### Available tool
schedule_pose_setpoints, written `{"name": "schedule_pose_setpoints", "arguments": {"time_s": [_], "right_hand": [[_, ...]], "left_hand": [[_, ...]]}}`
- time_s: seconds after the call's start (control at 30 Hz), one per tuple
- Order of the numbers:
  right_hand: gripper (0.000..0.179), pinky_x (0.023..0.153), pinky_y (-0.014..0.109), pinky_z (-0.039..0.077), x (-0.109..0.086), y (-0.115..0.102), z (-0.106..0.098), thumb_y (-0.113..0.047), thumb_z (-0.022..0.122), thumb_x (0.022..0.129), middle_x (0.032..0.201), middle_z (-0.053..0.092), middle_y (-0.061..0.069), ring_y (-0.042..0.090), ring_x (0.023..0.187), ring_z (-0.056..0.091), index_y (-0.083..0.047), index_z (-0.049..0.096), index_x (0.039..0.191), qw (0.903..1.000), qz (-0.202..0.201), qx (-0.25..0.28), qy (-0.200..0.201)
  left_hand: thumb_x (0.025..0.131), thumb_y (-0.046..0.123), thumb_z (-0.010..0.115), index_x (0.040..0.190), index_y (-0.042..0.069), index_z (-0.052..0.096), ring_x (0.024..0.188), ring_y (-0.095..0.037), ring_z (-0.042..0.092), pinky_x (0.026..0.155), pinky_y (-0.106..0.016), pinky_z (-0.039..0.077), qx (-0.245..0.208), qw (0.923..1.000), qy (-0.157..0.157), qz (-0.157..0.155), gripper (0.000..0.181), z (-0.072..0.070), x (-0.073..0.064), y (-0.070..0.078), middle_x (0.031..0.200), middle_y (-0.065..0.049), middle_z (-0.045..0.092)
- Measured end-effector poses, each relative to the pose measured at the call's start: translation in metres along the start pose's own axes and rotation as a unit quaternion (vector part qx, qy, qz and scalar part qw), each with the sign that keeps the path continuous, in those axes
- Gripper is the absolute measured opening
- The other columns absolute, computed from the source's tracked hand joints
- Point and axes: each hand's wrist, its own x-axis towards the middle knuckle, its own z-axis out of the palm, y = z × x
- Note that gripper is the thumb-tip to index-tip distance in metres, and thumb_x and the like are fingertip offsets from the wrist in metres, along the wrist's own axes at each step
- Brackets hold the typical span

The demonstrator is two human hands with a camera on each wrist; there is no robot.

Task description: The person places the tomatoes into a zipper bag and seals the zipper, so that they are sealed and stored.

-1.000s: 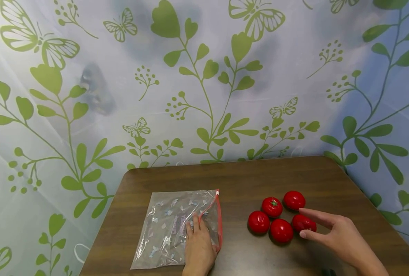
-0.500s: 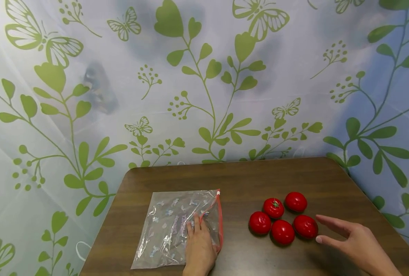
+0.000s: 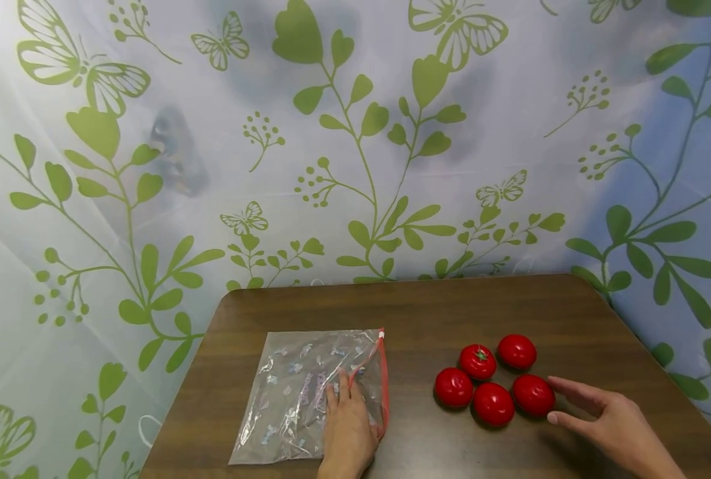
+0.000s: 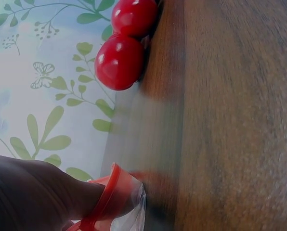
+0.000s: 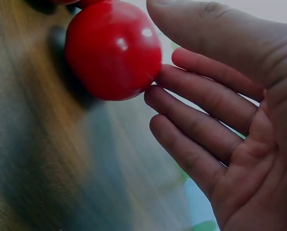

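Note:
A clear zip bag [image 3: 289, 399] with printed figures and a red zip edge [image 3: 384, 386] lies flat on the left of the table. My left hand [image 3: 348, 426] has its fingers over the bag near its mouth. In the left wrist view, the thumb [image 4: 52, 190] sits inside the red-edged opening, holding the film. Right of the bag stand several glossy red tomatoes; one tomato [image 3: 478, 362] shows a green stem top. My right hand [image 3: 613, 419], fingers extended and thumb apart, is beside the rightmost tomato [image 3: 534, 396]; in the right wrist view its fingertips are at the tomato's [image 5: 113, 50] side.
The tomatoes stand close together on the brown wooden table [image 3: 415, 306], among them a tomato [image 3: 453, 388] nearest the bag and a tomato [image 3: 517, 351] at the back. Behind the table hangs a white curtain [image 3: 355, 146] with green leaves and butterflies.
My right hand has drawn back to the right from over the rightmost tomato, then come slightly nearer it again. The left hand stays on the bag. The head view has shifted slightly.

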Motion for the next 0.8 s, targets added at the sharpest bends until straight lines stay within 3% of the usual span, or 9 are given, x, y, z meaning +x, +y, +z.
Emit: {"name": "schedule_pose_setpoints", "arguments": {"time_s": [0.2,0.63,0.8], "right_hand": [[0.081,0.078,0.025,0.064,0.003,0.006,0.004,-0.053,0.088,0.090,0.147,0.066,0.030,0.047,0.123,0.073,-0.002,0.065,0.149,1.0000,0.005,0.003,-0.004],[0.081,0.078,0.024,0.065,0.011,0.012,0.014,-0.052,0.089,0.088,0.143,0.069,0.030,0.035,0.115,0.079,-0.003,0.067,0.148,0.9997,0.020,0.012,0.003],[0.084,0.083,0.033,0.067,0.012,0.014,0.018,-0.054,0.088,0.089,0.147,0.065,0.032,0.045,0.126,0.072,-0.003,0.064,0.151,0.9996,0.024,0.017,-0.006]], "left_hand": [[0.061,0.016,0.102,0.143,-0.016,0.058,0.138,-0.064,0.054,0.114,-0.064,0.052,0.006,0.9999,0.002,0.009,0.099,0.001,-0.001,0.000,0.158,-0.035,0.053],[0.063,0.014,0.102,0.145,-0.015,0.057,0.140,-0.064,0.052,0.114,-0.065,0.052,-0.003,1.0000,-0.008,0.002,0.099,0.000,0.000,0.000,0.160,-0.034,0.052],[0.061,0.015,0.103,0.144,-0.015,0.057,0.138,-0.065,0.053,0.112,-0.065,0.053,-0.003,1.0000,-0.004,0.004,0.100,0.001,0.000,-0.001,0.158,-0.034,0.053]]}}
